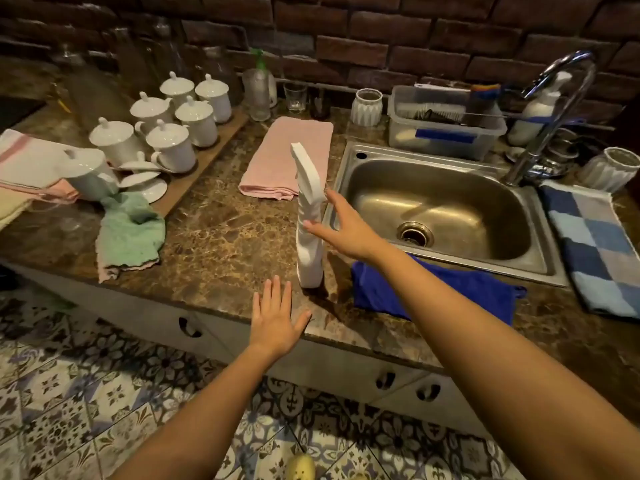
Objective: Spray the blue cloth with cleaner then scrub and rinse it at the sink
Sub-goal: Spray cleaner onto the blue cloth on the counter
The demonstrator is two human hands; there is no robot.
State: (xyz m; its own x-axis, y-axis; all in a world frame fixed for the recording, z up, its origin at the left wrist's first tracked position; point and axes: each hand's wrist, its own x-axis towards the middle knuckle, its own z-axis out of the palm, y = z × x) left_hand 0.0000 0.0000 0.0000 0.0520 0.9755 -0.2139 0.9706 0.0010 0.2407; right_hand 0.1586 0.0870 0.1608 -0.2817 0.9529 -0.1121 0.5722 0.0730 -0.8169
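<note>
Blue cloth (433,296) lies crumpled on the marble counter (214,216), along the front rim of the steel sink (398,188), partly under my right forearm. Just to its left stands a white spray bottle (309,237), upright. My right hand (346,230) is spread wide beside it, one fingertip at its neck, gripping nothing. My left hand (273,317) hovers flat with straight fingers over the counter edge. Behind the bottle lies a pink towel (284,157); farther left I see a green cloth (131,233) and lidded white cups (173,147). A checked blue towel (595,251) sits right of the sink.
</note>
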